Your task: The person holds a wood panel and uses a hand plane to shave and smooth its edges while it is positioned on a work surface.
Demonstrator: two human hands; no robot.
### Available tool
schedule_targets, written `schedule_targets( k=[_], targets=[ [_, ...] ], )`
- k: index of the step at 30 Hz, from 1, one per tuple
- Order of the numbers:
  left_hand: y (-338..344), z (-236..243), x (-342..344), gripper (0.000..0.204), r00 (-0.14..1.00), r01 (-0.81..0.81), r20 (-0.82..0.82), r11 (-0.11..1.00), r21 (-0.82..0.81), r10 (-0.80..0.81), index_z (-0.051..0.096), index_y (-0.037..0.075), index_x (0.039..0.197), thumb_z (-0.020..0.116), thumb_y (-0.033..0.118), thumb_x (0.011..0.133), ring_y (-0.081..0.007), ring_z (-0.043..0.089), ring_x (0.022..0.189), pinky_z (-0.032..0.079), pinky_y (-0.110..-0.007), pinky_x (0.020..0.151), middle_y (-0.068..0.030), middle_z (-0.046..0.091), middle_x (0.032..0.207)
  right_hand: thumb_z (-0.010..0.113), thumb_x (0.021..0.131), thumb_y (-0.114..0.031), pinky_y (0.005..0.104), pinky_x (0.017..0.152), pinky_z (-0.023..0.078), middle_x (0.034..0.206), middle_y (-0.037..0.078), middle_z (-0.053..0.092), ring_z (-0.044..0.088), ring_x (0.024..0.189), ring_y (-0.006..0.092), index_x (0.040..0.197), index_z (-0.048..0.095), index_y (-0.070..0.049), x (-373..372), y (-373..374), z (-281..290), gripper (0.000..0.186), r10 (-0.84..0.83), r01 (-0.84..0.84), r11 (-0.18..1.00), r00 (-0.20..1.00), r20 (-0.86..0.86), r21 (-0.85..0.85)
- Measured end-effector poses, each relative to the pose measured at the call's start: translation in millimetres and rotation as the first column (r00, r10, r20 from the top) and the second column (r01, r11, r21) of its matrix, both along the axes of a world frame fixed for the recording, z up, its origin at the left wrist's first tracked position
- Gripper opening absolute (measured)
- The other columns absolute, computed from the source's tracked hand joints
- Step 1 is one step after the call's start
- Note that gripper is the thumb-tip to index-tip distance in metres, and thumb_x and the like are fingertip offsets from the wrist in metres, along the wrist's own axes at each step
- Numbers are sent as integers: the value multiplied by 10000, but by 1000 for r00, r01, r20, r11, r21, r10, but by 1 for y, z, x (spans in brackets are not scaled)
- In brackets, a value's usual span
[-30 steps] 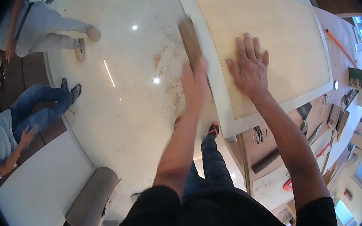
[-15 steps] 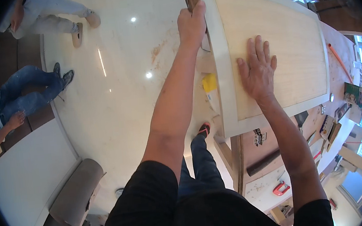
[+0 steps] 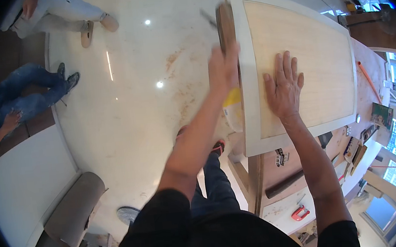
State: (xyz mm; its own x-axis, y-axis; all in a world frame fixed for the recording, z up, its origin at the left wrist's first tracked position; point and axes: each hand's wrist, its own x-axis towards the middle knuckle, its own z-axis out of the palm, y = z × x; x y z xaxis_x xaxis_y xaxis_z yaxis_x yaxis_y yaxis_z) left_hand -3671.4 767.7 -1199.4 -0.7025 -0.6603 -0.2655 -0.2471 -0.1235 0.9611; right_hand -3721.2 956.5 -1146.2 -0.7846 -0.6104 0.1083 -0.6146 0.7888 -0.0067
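A pale wood panel [image 3: 322, 67] with a white frame lies flat on the workbench to my right. Along its left edge my left hand [image 3: 223, 70], smeared by motion, grips a long brown wooden block [image 3: 225, 26]. A dark metal bar [image 3: 208, 18] sticks out from the block's far end. Whether the block's face touches the panel edge is hidden. My right hand [image 3: 286, 87] lies flat on the panel's face, fingers spread, holding nothing.
A yellow-and-white bag [image 3: 233, 105] is by the panel's left edge. The bench [image 3: 289, 162] bears a dark tube [image 3: 284, 184] and a red tool [image 3: 300, 213]. Two people are at the left, near a brown roll [image 3: 74, 211]. Brownish dust marks the floor.
My left hand has drawn the wooden block nearer to me along the panel's left edge. The right hand stays flat on the panel. The whole view has shifted slightly.
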Motion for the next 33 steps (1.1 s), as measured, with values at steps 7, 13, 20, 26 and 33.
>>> schedule_targets(
  k=[7,13,20,26,33],
  targets=[
    [-13,0,-42,612,999,-21,-36,1000,-19,20,643,-73,982,636,538,947,-275,642,772,502,-421,703,-166,677,826,496,1049,-448,729,1156,190,1667,232,297,249,1522,507,1576,387,-27,-6,10,0,683,-10,10,1000,1000,9,11],
    [120,12,168,436,992,125,-22,914,386,-127,566,-57,1190,676,313,987,-227,696,817,549,-389,730,-167,703,897,479,1056,-452,722,1168,178,1680,224,273,225,1535,501,1586,365,-31,-3,1,2,687,-16,15,1000,999,33,9],
    [2,-10,13,416,953,107,-303,925,365,9,607,-17,1078,763,327,904,-144,615,712,513,-304,599,-65,674,870,472,1058,-445,718,1170,182,1679,234,270,231,1531,506,1594,353,-38,-2,1,-2,684,21,-21,1000,1000,15,0],
    [-71,17,-77,495,975,33,-221,980,196,11,637,-74,991,749,399,897,-160,628,771,515,-345,685,-139,687,859,479,1053,-430,716,1161,196,1669,251,281,245,1522,516,1586,365,-28,-1,-4,1,677,21,-21,1000,1000,13,-18],
    [106,3,147,455,980,145,-169,957,251,-105,555,-44,1187,705,319,957,-292,713,869,547,-415,772,-215,696,957,468,1059,-436,707,1174,182,1679,247,262,217,1541,499,1604,332,-34,-4,5,-3,690,-11,10,999,999,40,36]
  ],
)
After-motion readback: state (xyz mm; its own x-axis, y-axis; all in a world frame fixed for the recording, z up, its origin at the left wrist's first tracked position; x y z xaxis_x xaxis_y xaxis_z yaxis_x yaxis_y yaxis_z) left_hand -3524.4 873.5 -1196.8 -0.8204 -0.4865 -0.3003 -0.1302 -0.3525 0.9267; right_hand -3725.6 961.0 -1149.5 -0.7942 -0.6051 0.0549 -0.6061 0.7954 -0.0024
